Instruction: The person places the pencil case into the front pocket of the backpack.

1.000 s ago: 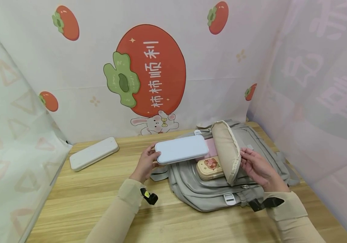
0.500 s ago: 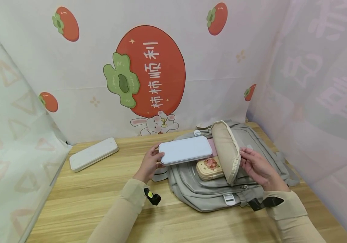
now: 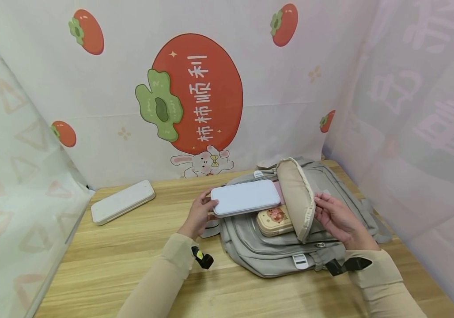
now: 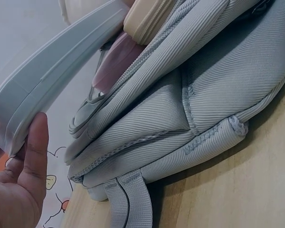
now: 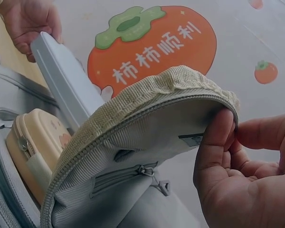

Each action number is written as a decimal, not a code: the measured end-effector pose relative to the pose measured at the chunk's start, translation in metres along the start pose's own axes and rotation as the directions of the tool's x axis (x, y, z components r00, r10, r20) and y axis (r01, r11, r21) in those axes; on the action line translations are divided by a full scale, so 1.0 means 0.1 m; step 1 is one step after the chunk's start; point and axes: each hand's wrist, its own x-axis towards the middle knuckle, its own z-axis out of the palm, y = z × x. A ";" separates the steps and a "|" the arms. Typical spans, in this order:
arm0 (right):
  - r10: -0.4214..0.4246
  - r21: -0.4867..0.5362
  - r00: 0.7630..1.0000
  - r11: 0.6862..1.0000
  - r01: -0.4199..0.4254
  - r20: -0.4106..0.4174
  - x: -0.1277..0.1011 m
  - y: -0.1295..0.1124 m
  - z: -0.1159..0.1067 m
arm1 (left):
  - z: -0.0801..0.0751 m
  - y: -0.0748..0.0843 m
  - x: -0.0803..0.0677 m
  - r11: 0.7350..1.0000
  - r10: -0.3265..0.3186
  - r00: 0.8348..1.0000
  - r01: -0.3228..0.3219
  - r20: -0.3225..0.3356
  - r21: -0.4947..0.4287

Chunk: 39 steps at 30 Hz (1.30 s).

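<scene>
My left hand grips the near end of a flat, pale blue rectangular case, thumb on top. The case hangs over the grey backpack, its far end close to the raised front flap. My right hand pinches the flap's zippered edge between thumb and fingers, holding the pocket open. Inside the pocket sits a cream zip case with a reddish printed picture. Beside it a pink item lies partly hidden under the pale blue case; its kind cannot be told.
A white, long flat case lies at the back left of the wooden table. Printed cloth walls stand behind and at both sides. A grey strap of the backpack trails onto the table.
My left hand has moved right and slightly down, bringing the pale blue case further over the pocket toward the flap. The right hand and the flap have stayed in place.
</scene>
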 end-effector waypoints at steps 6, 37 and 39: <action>-0.010 -0.007 0.999 1.000 0.010 0.030 0.03 0.00 0.02 | 0.04 -0.01 0.02 1.000 -0.002 1.000 0.001 0.004 0.013; -0.024 0.012 0.992 1.000 0.023 0.123 0.07 -0.04 0.08 | 0.20 -0.07 0.00 0.998 -0.047 0.998 0.046 0.043 0.035; -0.020 0.007 0.992 1.000 0.019 0.123 0.08 -0.04 0.09 | 0.21 -0.07 0.00 0.998 -0.050 0.998 0.049 0.045 0.032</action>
